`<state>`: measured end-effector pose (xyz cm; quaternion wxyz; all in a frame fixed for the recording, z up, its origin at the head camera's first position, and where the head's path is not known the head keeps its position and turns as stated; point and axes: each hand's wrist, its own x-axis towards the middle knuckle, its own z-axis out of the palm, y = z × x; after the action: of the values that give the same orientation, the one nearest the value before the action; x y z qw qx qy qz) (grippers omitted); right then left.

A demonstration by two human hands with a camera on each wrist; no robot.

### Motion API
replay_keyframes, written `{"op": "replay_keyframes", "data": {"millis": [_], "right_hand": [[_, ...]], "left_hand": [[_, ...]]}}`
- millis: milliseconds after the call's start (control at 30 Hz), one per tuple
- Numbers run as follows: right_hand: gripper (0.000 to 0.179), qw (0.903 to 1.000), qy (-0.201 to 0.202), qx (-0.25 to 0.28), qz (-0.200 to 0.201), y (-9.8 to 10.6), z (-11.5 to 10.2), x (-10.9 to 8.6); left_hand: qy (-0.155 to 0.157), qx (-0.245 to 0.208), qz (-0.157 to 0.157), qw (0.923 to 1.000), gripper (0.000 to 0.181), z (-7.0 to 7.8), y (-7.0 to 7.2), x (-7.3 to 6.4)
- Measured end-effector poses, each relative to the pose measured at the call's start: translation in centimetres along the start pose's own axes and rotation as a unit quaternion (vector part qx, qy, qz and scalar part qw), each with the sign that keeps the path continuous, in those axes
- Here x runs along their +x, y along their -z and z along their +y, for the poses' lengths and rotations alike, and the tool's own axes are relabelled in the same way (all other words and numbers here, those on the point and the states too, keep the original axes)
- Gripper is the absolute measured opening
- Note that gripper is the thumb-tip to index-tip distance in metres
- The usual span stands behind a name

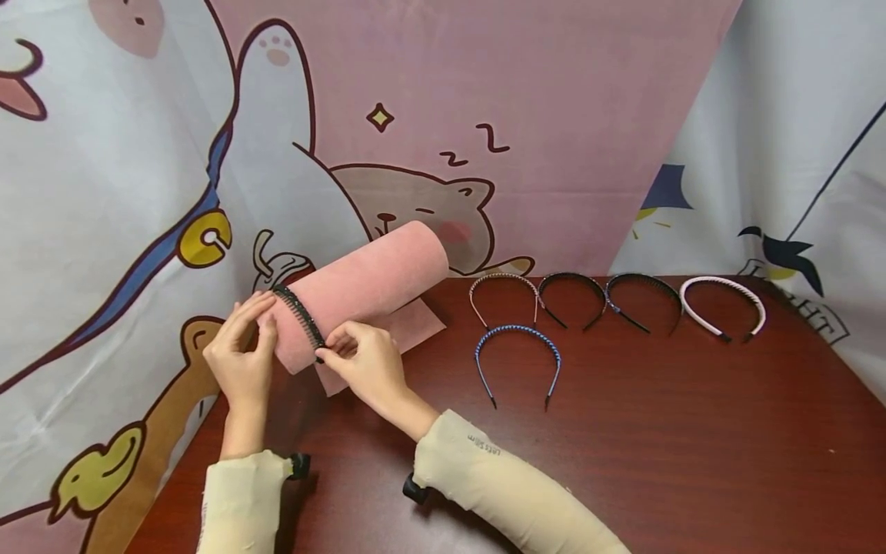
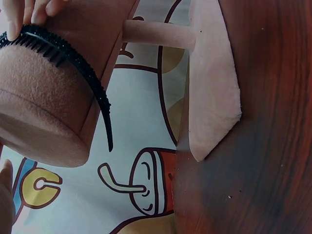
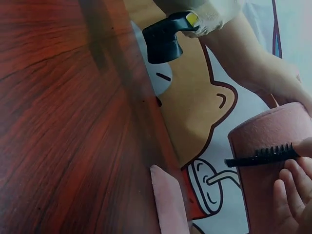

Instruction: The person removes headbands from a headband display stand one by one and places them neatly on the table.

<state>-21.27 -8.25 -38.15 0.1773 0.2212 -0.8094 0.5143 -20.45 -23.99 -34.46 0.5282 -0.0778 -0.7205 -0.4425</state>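
A black toothed headband [image 1: 299, 315] lies across the near end of a pink plush roll [image 1: 374, 273] on a stand. My right hand [image 1: 370, 365] pinches the headband near its lower end; in the right wrist view its fingers [image 3: 292, 190] lie against the roll. My left hand [image 1: 242, 346] is at the roll's left end, fingertips by the headband's far side and thumb extended near the end face. Whether those fingertips touch the headband is hidden. One tip of the headband [image 2: 90, 78] stands off the roll in the left wrist view.
The stand's pink base [image 1: 418, 327] sits under the roll on the dark red table [image 1: 657, 446]. To the right lie a blue headband [image 1: 517, 329], a white headband [image 1: 723, 283] and several others in a row. A printed cartoon curtain [image 1: 554, 115] hangs behind.
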Motion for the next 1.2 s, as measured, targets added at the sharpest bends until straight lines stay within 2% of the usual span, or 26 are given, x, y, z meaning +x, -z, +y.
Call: {"op": "replay_keyframes", "data": {"millis": [133, 267, 533, 900, 1200], "right_hand": [[0.012, 0.9999, 0.010, 0.013, -0.001, 0.1, 0.3, -0.3], [0.012, 0.9983, 0.010, 0.057, 0.002, 0.7, 0.8, -0.5], [0.012, 0.9935, 0.011, 0.107, 0.035, 3.5, 1.8, -0.6], [0.010, 0.9902, 0.006, 0.126, 0.059, 9.9, 2.1, -1.0], [0.012, 0.9795, -0.019, 0.175, 0.097, 16.3, 1.8, -0.8]], "left_hand": [[-0.001, -0.004, -0.001, 1.0000, 0.016, -0.1, 0.0, 0.0], [-0.002, -0.007, -0.002, 1.0000, 0.016, -0.1, 0.1, 0.0], [-0.006, -0.008, -0.002, 0.9999, 0.015, -0.3, 0.1, 0.0], [0.001, -0.007, -0.005, 1.0000, 0.016, -0.1, 0.1, 0.0], [0.002, -0.005, -0.006, 1.0000, 0.016, 0.1, 0.1, -0.1]]}}
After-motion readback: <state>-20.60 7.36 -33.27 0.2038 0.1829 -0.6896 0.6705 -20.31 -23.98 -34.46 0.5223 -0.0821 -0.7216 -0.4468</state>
